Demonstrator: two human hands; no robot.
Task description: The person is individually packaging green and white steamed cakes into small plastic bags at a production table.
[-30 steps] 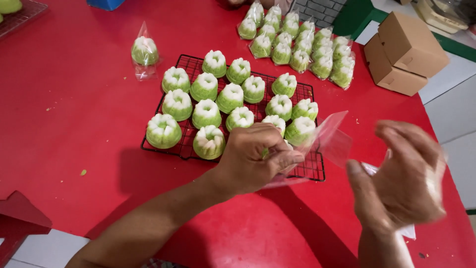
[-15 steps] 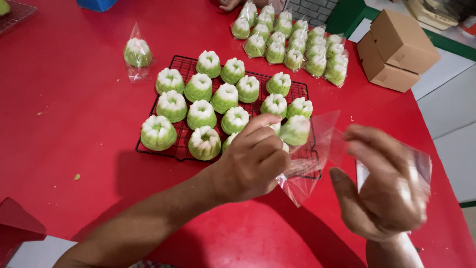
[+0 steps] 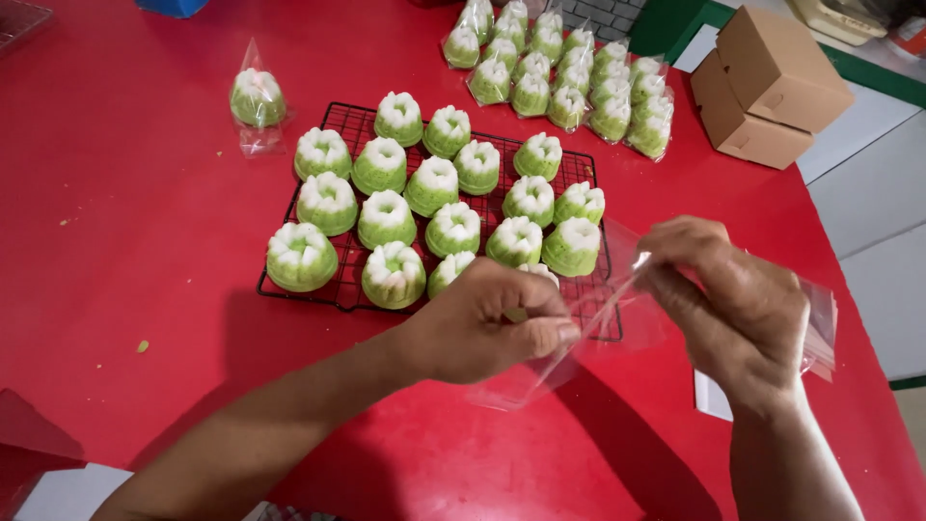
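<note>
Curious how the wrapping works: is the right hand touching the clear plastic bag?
Touching. The head view shows the right hand pinching the upper edge of the clear plastic bag between thumb and fingertips, with no gap.

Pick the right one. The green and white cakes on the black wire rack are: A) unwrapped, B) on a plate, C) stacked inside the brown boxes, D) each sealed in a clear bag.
A: the cakes sit bare on the black wire rack; only those beyond it are bagged.
</note>
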